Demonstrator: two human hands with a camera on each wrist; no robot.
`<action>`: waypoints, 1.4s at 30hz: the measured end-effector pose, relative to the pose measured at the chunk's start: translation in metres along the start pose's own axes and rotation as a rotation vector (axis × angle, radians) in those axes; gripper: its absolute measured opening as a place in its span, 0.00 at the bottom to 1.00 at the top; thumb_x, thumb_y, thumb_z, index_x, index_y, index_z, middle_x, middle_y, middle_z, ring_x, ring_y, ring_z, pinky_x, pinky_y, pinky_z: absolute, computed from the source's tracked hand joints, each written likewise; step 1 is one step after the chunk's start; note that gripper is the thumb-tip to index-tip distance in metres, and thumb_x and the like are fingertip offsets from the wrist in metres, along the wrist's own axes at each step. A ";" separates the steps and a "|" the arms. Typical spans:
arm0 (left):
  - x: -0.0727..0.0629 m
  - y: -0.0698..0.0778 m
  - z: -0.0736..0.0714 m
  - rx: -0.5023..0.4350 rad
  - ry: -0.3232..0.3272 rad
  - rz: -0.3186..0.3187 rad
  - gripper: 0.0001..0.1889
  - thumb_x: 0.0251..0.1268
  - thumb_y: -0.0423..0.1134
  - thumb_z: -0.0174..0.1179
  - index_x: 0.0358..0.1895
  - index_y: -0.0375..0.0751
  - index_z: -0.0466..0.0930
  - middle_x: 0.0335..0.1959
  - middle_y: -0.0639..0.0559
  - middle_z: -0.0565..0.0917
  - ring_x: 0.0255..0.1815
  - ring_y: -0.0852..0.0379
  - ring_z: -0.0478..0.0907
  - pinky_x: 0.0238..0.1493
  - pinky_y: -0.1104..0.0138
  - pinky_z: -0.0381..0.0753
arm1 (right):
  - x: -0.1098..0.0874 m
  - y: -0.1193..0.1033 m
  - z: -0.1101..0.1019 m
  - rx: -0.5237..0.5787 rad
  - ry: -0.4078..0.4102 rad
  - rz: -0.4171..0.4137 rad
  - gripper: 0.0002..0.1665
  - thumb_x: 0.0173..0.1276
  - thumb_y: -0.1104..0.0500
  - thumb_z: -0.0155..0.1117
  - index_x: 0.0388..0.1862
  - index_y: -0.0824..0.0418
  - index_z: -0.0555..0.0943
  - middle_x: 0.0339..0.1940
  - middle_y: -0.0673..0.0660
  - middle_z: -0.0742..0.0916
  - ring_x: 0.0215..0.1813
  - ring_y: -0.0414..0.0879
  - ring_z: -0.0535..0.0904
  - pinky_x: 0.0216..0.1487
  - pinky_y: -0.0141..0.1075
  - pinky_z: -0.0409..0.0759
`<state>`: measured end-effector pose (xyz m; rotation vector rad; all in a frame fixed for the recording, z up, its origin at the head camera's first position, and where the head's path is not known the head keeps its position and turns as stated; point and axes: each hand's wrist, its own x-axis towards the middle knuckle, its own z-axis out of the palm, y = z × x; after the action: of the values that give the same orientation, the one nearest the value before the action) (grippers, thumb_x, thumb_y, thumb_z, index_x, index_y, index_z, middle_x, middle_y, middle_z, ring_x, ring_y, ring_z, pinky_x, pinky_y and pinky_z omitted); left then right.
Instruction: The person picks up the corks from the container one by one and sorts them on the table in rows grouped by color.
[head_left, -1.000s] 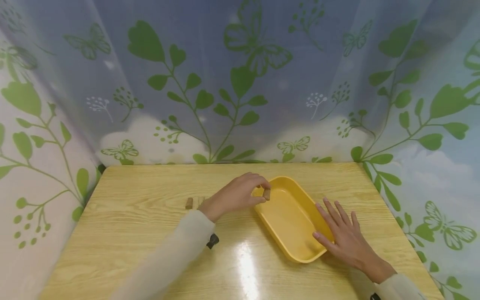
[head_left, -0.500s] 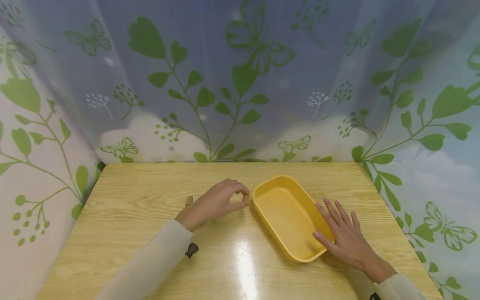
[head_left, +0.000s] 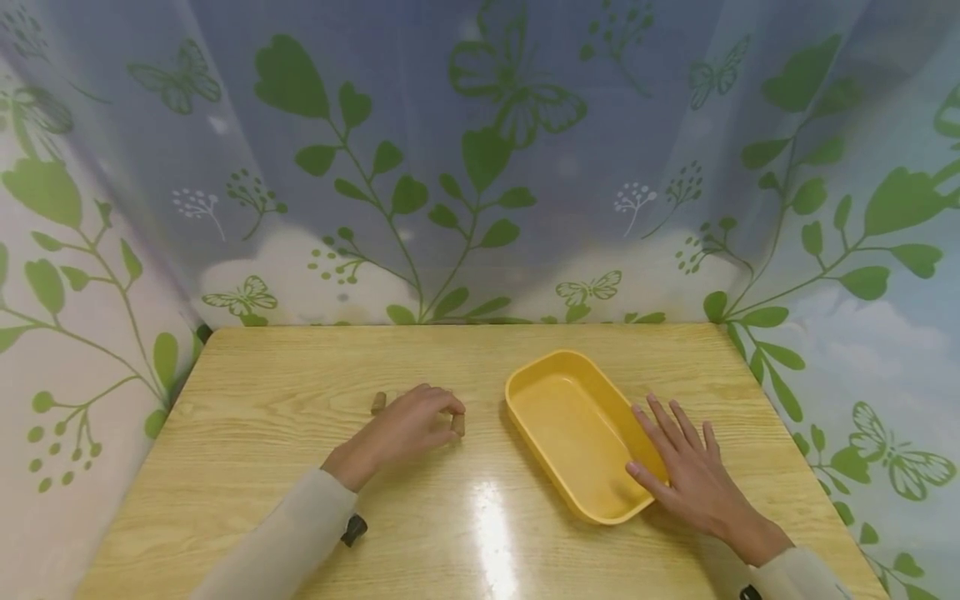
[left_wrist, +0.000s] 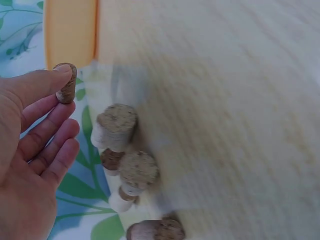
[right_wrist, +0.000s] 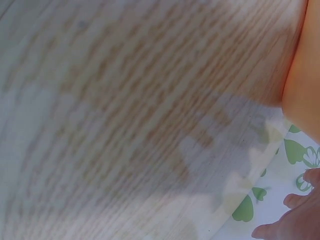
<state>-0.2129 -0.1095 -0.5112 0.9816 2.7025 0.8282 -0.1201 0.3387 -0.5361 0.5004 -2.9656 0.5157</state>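
My left hand (head_left: 397, 432) pinches a small brown cork stopper (left_wrist: 67, 89) between thumb and forefinger, left of the yellow tray (head_left: 573, 446) and apart from it. In the left wrist view its other fingers are loosely bent below the cork. Several more corks (left_wrist: 139, 169) stand and lie on the table near that hand; in the head view it hides most of them, though one cork (head_left: 378, 403) shows behind it. My right hand (head_left: 693, 475) rests with spread fingers on the tray's right side, its fingertips over the rim.
A light wood-grain table (head_left: 247, 467) carries everything, with a bright reflection near its front middle. Curtains (head_left: 420, 167) printed with green leaves and butterflies hang behind the table and at both sides. The tray's edge (right_wrist: 302, 80) shows at the right in the right wrist view.
From over the tray's left rim, my left hand has moved left and nearer to me, still pinching the cork. My right hand and the tray have stayed in place.
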 end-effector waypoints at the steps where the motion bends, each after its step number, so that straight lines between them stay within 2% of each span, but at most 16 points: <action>1: -0.001 -0.001 0.001 0.005 0.002 0.004 0.14 0.74 0.41 0.73 0.58 0.44 0.88 0.61 0.52 0.89 0.67 0.47 0.82 0.73 0.50 0.81 | 0.000 0.000 0.000 -0.002 0.003 -0.001 0.50 0.80 0.40 0.65 0.92 0.47 0.54 0.94 0.58 0.54 0.88 0.74 0.52 0.73 0.88 0.48; 10: -0.010 -0.005 0.008 -0.012 0.000 -0.042 0.14 0.73 0.41 0.74 0.58 0.46 0.87 0.62 0.52 0.89 0.69 0.46 0.81 0.75 0.47 0.79 | -0.002 0.002 0.003 0.007 -0.002 0.003 0.50 0.80 0.41 0.65 0.93 0.47 0.54 0.94 0.56 0.52 0.89 0.73 0.50 0.74 0.88 0.46; 17: -0.013 -0.009 0.013 0.030 0.006 -0.035 0.17 0.73 0.39 0.73 0.61 0.42 0.87 0.58 0.51 0.88 0.64 0.49 0.82 0.71 0.50 0.82 | -0.002 0.002 0.004 0.013 0.001 0.000 0.49 0.81 0.42 0.65 0.92 0.50 0.55 0.94 0.56 0.51 0.89 0.74 0.50 0.75 0.88 0.44; 20: -0.015 -0.011 0.014 0.035 0.009 -0.034 0.18 0.73 0.39 0.73 0.62 0.42 0.86 0.57 0.51 0.88 0.63 0.50 0.82 0.77 0.48 0.77 | -0.002 0.003 0.003 0.012 0.006 -0.003 0.49 0.81 0.42 0.65 0.92 0.51 0.56 0.94 0.56 0.52 0.89 0.75 0.50 0.74 0.88 0.45; 29: -0.016 -0.014 0.018 0.073 0.024 -0.022 0.17 0.73 0.41 0.74 0.61 0.43 0.87 0.54 0.52 0.87 0.59 0.51 0.82 0.80 0.47 0.75 | -0.002 0.002 0.002 0.013 0.003 0.002 0.48 0.81 0.42 0.65 0.91 0.52 0.57 0.94 0.57 0.53 0.88 0.76 0.51 0.73 0.89 0.46; 37: -0.017 -0.015 0.019 0.074 0.024 -0.036 0.16 0.73 0.39 0.73 0.61 0.44 0.87 0.59 0.51 0.88 0.65 0.46 0.82 0.73 0.48 0.81 | -0.001 0.002 0.002 0.012 -0.009 0.006 0.50 0.81 0.41 0.64 0.93 0.46 0.53 0.94 0.57 0.53 0.89 0.75 0.50 0.73 0.89 0.46; 42: -0.018 -0.016 0.020 0.077 0.019 -0.040 0.16 0.73 0.38 0.72 0.60 0.44 0.87 0.62 0.49 0.89 0.69 0.43 0.81 0.78 0.44 0.75 | 0.000 0.001 0.002 0.003 0.002 -0.002 0.49 0.80 0.41 0.65 0.92 0.49 0.56 0.94 0.57 0.54 0.88 0.75 0.52 0.72 0.89 0.48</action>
<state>-0.2016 -0.1223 -0.5371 0.9364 2.7794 0.7356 -0.1208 0.3393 -0.5383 0.5027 -2.9626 0.5202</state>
